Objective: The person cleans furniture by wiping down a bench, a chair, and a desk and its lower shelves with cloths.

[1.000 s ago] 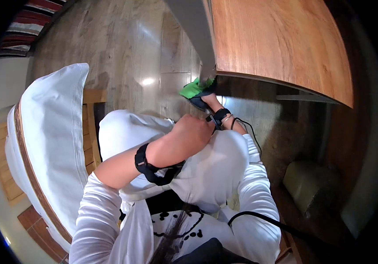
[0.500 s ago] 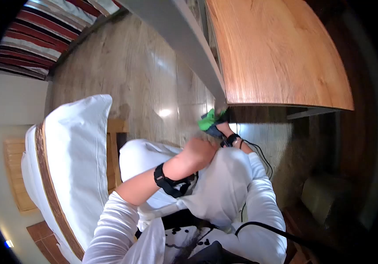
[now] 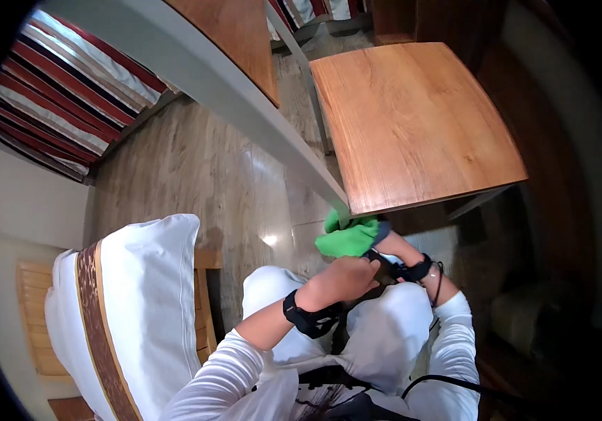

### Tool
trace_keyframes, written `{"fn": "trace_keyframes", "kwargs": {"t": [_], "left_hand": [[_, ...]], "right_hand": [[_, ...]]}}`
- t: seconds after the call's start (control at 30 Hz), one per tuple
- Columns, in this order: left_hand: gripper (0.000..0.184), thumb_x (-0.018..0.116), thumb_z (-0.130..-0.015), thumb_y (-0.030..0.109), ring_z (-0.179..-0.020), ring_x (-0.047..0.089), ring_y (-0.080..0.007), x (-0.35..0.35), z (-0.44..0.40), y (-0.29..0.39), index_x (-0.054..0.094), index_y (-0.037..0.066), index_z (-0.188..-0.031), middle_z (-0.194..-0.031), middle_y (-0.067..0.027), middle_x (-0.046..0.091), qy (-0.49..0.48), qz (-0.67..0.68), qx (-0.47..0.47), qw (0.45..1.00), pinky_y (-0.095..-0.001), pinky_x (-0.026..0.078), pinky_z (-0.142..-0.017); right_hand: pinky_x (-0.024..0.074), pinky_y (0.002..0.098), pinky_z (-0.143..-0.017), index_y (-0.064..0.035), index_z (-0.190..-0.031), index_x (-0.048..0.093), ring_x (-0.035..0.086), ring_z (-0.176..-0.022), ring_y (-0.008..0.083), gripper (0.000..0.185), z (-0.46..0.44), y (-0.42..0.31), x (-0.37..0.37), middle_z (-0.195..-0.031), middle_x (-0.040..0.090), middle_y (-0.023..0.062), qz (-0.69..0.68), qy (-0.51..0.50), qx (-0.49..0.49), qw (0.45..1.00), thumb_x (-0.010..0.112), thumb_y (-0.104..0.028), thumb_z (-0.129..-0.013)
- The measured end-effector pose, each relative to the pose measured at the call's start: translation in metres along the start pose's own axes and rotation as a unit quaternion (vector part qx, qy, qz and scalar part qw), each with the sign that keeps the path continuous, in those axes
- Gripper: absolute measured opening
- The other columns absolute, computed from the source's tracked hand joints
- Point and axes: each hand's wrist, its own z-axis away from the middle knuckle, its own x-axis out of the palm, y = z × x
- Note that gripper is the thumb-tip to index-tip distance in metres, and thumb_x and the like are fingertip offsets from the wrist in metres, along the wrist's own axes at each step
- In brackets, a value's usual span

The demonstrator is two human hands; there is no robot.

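My right hand (image 3: 390, 243) is wrapped in a green cloth (image 3: 349, 243) with a dark grey side, and its fingers are hidden in the folds. The cloth surrounds the lower part of a grey metal leg (image 3: 294, 151), beside the near corner of a wooden top (image 3: 420, 126). My left hand (image 3: 346, 279) is closed above my knees, just below the cloth; whatever its fingers hold, if anything, cannot be made out. Black straps circle both wrists.
At left stands a chair or seat (image 3: 203, 302) with a white cover (image 3: 150, 281) and brown band. Striped curtains (image 3: 69, 91) hang at the upper left. A second wooden surface (image 3: 234, 35) is at the top, and a black cable (image 3: 455, 380) crosses my right sleeve.
The view has shifted, showing more of the furniture and curtains. The green cloth is now spread around both sides of the leg, and my left hand is closer to it.
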Motion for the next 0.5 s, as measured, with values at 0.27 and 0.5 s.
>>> {"fn": "trace_keyframes", "kwargs": {"t": [0.27,0.5], "left_hand": [[0.017,0.053,-0.084,0.019,-0.059,0.051,-0.016,-0.053,-0.01,0.015,0.053,0.003,-0.091,-0.066,-0.0061,0.052,-0.182,0.333,0.13,0.916,-0.0278,0.039,-0.053],[0.009,0.062,-0.071,0.006,-0.059,0.052,-0.0151,-0.068,-0.004,0.015,0.059,0.002,-0.078,-0.067,-0.0059,0.056,0.296,0.399,0.208,0.842,-0.0251,0.041,-0.054]], "right_hand": [[0.0465,0.0322,-0.078,0.0001,-0.103,0.058,0.056,-0.091,0.0179,0.029,0.06,-0.18,-0.067,-0.109,0.057,0.0094,-0.073,0.132,0.077,0.986,0.06,-0.01,-0.076],[0.0426,0.0299,-0.068,-0.0055,-0.09,0.057,0.052,-0.078,0.0173,0.019,-0.004,-0.162,-0.057,-0.085,0.054,0.0074,0.144,0.087,-0.138,0.976,0.063,-0.014,-0.074]]}}
